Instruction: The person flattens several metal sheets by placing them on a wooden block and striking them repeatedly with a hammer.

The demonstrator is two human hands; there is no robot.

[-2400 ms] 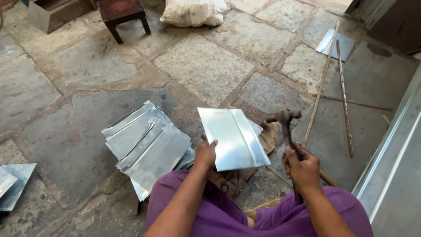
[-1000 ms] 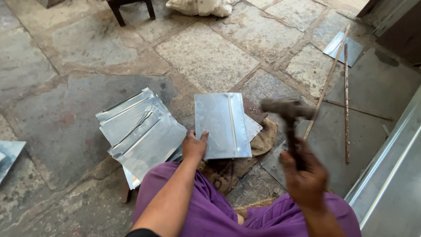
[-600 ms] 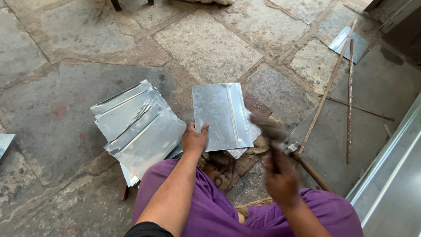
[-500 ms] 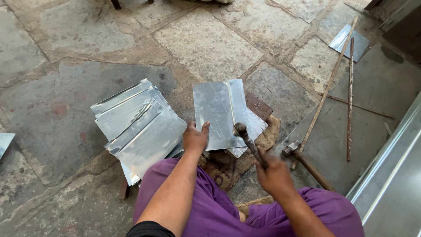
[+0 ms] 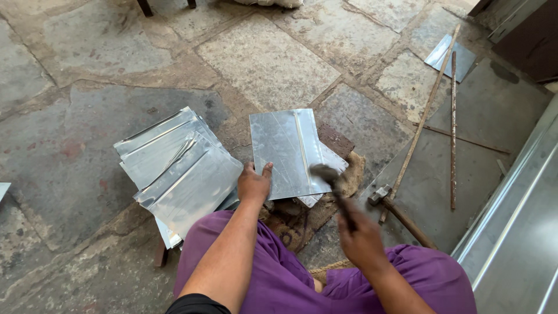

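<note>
Stone paving [image 5: 267, 64] serves as the work floor. A flat metal sheet [image 5: 285, 151] is pinned by the spread left hand [image 5: 254, 185]; a blurred hammer [image 5: 328, 177] is gripped in the right hand [image 5: 360, 235]. Fingers could be struck, being held close beside the hammer head.

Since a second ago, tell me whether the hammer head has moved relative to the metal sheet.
Yes. The hammer in the right hand has come down from above the right hand to the metal sheet's near right corner. The left hand presses the near edge.
</note>
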